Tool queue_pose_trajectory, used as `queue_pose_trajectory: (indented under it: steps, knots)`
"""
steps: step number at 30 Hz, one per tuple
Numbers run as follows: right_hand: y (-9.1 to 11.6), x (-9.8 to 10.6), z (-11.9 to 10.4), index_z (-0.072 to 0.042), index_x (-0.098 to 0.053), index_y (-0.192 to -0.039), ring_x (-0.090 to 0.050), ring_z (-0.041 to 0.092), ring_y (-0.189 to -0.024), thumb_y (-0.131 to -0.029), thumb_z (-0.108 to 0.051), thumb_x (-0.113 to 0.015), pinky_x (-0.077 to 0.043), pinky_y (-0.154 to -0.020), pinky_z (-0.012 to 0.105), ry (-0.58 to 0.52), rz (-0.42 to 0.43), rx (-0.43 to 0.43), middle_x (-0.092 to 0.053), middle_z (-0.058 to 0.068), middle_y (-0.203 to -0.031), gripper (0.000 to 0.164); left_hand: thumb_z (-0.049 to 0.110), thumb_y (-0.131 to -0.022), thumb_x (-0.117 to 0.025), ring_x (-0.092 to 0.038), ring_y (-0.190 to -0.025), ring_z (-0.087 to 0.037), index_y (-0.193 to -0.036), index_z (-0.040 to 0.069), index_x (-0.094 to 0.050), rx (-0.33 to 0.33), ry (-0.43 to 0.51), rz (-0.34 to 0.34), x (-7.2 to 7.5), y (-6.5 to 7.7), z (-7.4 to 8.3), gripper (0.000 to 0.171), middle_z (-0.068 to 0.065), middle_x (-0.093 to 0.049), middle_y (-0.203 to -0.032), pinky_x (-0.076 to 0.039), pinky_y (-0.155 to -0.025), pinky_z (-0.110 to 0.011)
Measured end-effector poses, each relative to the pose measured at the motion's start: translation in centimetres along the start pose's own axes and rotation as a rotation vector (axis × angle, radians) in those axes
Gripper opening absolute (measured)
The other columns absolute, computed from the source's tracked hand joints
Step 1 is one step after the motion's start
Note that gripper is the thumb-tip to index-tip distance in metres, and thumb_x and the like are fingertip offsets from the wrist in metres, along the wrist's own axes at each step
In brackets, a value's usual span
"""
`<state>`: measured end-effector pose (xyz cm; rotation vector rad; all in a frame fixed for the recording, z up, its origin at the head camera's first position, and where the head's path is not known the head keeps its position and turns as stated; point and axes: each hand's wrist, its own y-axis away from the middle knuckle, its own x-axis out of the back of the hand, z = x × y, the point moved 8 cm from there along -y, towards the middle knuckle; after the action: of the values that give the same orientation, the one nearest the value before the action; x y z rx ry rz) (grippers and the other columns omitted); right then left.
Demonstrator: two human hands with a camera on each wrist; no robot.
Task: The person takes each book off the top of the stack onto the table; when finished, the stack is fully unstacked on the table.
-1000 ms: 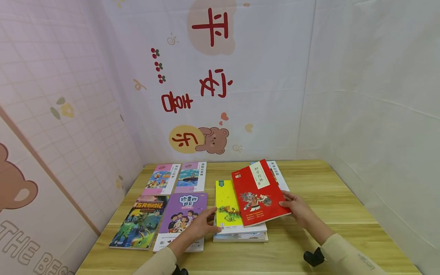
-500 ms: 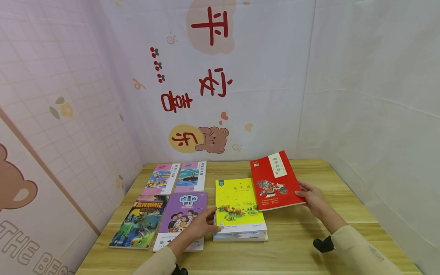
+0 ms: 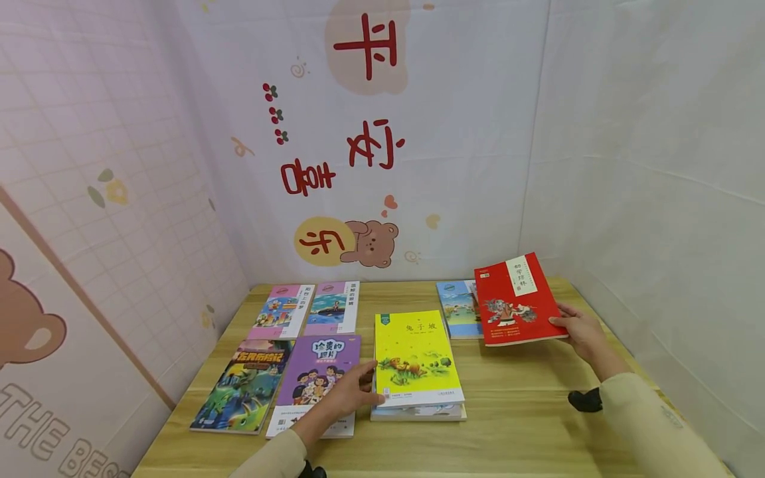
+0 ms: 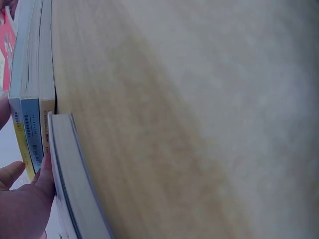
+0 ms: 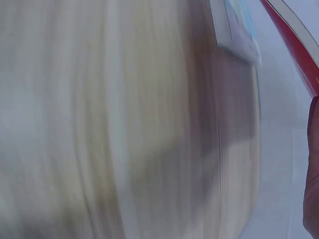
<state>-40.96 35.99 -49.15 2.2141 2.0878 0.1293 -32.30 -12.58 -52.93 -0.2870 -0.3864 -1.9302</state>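
Note:
My right hand (image 3: 586,337) grips a red paperback book (image 3: 516,300) by its right edge near the lower corner. The book is raised and tilted over the back right of the table, cover facing me. In the right wrist view, a shadow lies on the wood below the red book (image 5: 294,42). At the middle of the table, my left hand (image 3: 354,392) holds the left edge of a stack topped by a yellow book (image 3: 418,352). Its thumb lies over the near corner; fingers touch the spines, among them a blue book's (image 4: 33,132), in the left wrist view.
A blue-covered book (image 3: 457,312) at the back is partly hidden behind the red one. On the left lie a purple book (image 3: 319,365), a dinosaur book (image 3: 242,388) and two pink-edged books (image 3: 277,312). White printed curtains (image 3: 466,153) border the wooden table (image 3: 508,431).
My right hand has carried the red book right and back, off the yellow book and past most of the blue-covered one. My left hand has stayed at the stack.

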Motion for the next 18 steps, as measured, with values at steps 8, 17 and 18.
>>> queue_pose_trajectory:
  steps: [8, 17, 18]
  knots:
    - [-0.9, 3.4, 0.3, 0.001, -0.007, -0.156, -0.060, -0.003, -0.075, -0.102, -0.009, -0.052, -0.057, -0.071, 0.026, 0.174, 0.047, -0.010, -0.033, 0.030, -0.140, 0.072, 0.017, -0.082, -0.082, -0.047, -0.130, -0.040, -0.152, 0.000, -0.035, 0.028, -0.029, 0.016, 0.2, 0.2, -0.3, 0.086, -0.022, -0.045, -0.146, -0.044, -0.103, -0.052]
    - [-1.2, 5.9, 1.2, 0.000, -0.006, -0.157, -0.060, 0.002, -0.074, -0.103, -0.015, -0.048, -0.056, -0.082, 0.041, 0.266, 0.073, -0.069, -0.020, 0.037, -0.151, 0.069, 0.017, -0.082, -0.083, -0.049, -0.128, -0.037, -0.152, 0.002, -0.036, 0.042, -0.013, 0.012, 0.2, 0.1, -0.5, 0.086, -0.020, -0.047, -0.144, -0.044, -0.102, -0.051]
    - [-1.3, 6.1, 1.3, 0.001, -0.006, -0.156, -0.060, 0.002, -0.074, -0.104, -0.015, -0.048, -0.056, -0.083, 0.043, 0.274, 0.076, -0.073, -0.021, 0.038, -0.150, 0.069, 0.016, -0.082, -0.083, -0.049, -0.128, -0.038, -0.152, 0.001, -0.036, 0.036, -0.010, 0.007, 0.1, 0.1, -0.4, 0.086, -0.020, -0.047, -0.145, -0.044, -0.102, -0.051]
